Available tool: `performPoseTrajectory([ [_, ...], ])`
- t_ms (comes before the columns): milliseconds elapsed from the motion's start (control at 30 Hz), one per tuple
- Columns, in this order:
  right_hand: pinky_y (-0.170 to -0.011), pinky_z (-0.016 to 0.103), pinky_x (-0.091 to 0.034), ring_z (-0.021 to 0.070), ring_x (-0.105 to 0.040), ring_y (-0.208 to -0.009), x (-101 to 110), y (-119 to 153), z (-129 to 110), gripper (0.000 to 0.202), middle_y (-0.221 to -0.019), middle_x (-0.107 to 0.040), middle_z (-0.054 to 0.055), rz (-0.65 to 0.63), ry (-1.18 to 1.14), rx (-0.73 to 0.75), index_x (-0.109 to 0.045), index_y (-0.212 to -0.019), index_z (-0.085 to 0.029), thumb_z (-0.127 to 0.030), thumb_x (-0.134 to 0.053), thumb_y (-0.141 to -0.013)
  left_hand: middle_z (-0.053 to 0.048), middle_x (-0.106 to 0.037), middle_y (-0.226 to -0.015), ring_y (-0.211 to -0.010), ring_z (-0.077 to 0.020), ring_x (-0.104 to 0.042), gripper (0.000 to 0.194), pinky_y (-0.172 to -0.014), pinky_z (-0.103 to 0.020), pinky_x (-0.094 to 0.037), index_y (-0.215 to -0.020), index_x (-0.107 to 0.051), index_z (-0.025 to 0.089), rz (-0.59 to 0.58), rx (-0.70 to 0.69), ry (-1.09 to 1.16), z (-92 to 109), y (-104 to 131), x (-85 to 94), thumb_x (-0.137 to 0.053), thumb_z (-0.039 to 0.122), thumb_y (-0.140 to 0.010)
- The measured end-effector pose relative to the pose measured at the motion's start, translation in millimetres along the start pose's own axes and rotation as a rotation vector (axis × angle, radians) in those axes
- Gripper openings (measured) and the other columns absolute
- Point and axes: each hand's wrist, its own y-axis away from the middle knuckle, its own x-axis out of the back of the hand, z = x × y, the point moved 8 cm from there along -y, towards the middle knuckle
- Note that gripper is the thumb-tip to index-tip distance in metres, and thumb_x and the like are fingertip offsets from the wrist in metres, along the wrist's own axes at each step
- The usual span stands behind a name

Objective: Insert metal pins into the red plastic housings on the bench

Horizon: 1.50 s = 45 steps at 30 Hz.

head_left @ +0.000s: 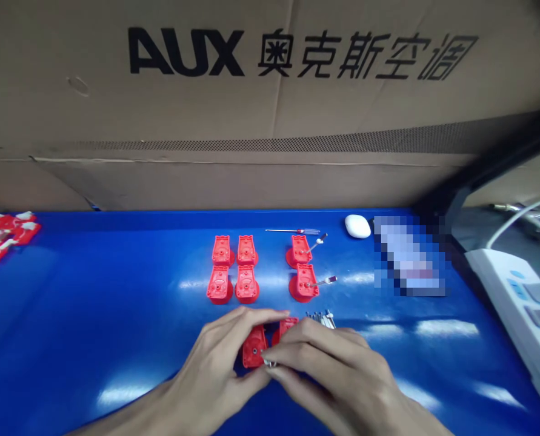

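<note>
Near the front middle of the blue table, my left hand [222,363] is curled around a red plastic part [254,348], its thumb and fingers gripping the sides. My right hand [328,369] pinches a small metal piece [270,363] at that part's right edge. Partly hidden behind my right fingers is another red part [288,324]. A bunch of metal pins [323,318] lies just beyond my right hand. Farther back stand several red parts [246,283] in a block, and to their right two red parts [305,281] with metal rods [325,281] leaning out of them.
A thin screwdriver [297,231] and a white case [357,226] lie at the back. A pixelated object [408,257] is on the right, with a white device [519,315] beyond it. Red and white pieces [6,236] sit far left. Cardboard [251,181] walls the back.
</note>
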Motion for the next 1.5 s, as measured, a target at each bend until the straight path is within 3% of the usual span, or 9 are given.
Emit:
performPoseTrajectory([
  [133, -0.08, 0.028, -0.052, 0.0116, -0.075, -0.093, 1, 1, 8, 0.021, -0.112, -0.077, -0.002, 0.008, -0.087, -0.074, -0.071, -0.13, -0.028, -0.021, -0.067, -0.111, -0.009, -0.076, -0.144, -0.125, -0.0272, -0.077, 0.043, -0.11, -0.044, -0.062, -0.134, -0.069, 0.025, 0.127, -0.097, -0.12, 15, 0, 12.8, -0.078, 0.015, -0.093],
  [267, -0.079, 0.027, -0.053, 0.0127, -0.075, -0.093, 1, -1, 14, 0.021, -0.112, -0.077, -0.001, 0.015, -0.155, -0.106, -0.073, -0.13, -0.029, -0.024, -0.068, -0.111, -0.01, -0.076, -0.139, -0.122, -0.0258, -0.074, 0.025, -0.103, -0.04, -0.062, -0.119, -0.075, 0.023, 0.188, -0.158, -0.132, 20, 4, 18.3, -0.079, 0.015, -0.096],
  [400, -0.077, 0.027, -0.053, 0.0123, -0.075, -0.091, 4, -2, 15, 0.023, -0.108, -0.077, 0.0, 0.056, -0.156, -0.091, -0.074, -0.132, -0.028, -0.023, -0.069, -0.11, -0.01, -0.077, -0.132, -0.118, -0.0241, -0.073, 0.021, -0.1, -0.038, -0.061, -0.116, -0.076, 0.022, 0.221, -0.164, -0.084, 15, 6, 21.4, -0.076, 0.01, -0.1],
  [567, -0.078, 0.027, -0.052, 0.0119, -0.075, -0.09, 3, -2, 15, 0.023, -0.107, -0.077, -0.001, 0.067, -0.129, -0.082, -0.074, -0.131, -0.027, -0.021, -0.07, -0.109, -0.007, -0.079, -0.12, -0.109, -0.0211, -0.073, 0.017, -0.095, -0.035, -0.063, -0.107, -0.077, 0.021, 0.219, -0.196, -0.05, 16, 3, 25.1, -0.078, 0.006, -0.099],
  [667, -0.081, 0.027, -0.052, 0.0113, -0.076, -0.093, 1, 0, 14, 0.029, -0.111, -0.078, -0.001, 0.08, -0.112, -0.07, -0.071, -0.137, -0.028, -0.021, -0.071, -0.109, -0.006, -0.08, -0.113, -0.105, -0.0199, -0.074, 0.022, -0.092, -0.034, -0.064, -0.11, -0.078, 0.021, 0.223, -0.226, -0.017, 19, 1, 26.5, -0.078, 0.003, -0.098],
  [767, -0.08, 0.027, -0.052, 0.0113, -0.077, -0.092, 2, 0, 11, 0.021, -0.109, -0.078, -0.001, 0.105, -0.086, -0.057, -0.073, -0.129, -0.026, -0.022, -0.072, -0.109, -0.005, -0.08, -0.11, -0.104, -0.0201, -0.075, 0.026, -0.091, -0.035, -0.065, -0.114, -0.077, 0.022, 0.207, -0.24, 0.001, 21, 1, 25.4, -0.078, 0.002, -0.098],
  [933, -0.077, 0.027, -0.054, 0.0128, -0.075, -0.088, 2, -2, 5, 0.015, -0.106, -0.078, 0.001, 0.076, -0.036, -0.032, -0.072, -0.124, -0.022, -0.019, -0.067, -0.11, -0.005, -0.08, -0.108, -0.103, -0.0192, -0.075, 0.027, -0.09, -0.033, -0.065, -0.116, -0.078, 0.02, 0.203, -0.25, 0.008, 22, 2, 25.6, -0.078, 0.001, -0.098],
  [1233, -0.079, 0.03, -0.052, 0.0141, -0.074, -0.091, 0, 1, 10, 0.02, -0.108, -0.076, 0.0, 0.0, -0.037, -0.042, -0.069, -0.13, -0.026, -0.02, -0.063, -0.112, -0.007, -0.081, -0.11, -0.106, -0.0196, -0.075, 0.024, -0.093, -0.032, -0.065, -0.118, -0.079, 0.016, 0.139, -0.269, 0.044, 24, -2, 26.1, -0.074, 0.0, -0.1],
  [1500, -0.082, 0.028, -0.053, 0.0139, -0.075, -0.099, 17, -2, 9, 0.022, -0.113, -0.077, 0.0, -0.027, -0.134, -0.042, -0.069, -0.131, -0.029, -0.019, -0.067, -0.111, -0.008, -0.082, -0.113, -0.117, -0.0226, -0.075, 0.026, -0.103, -0.035, -0.065, -0.12, -0.077, 0.015, 0.025, -0.331, 0.082, 24, -3, 20.6, -0.074, -0.001, -0.1],
])
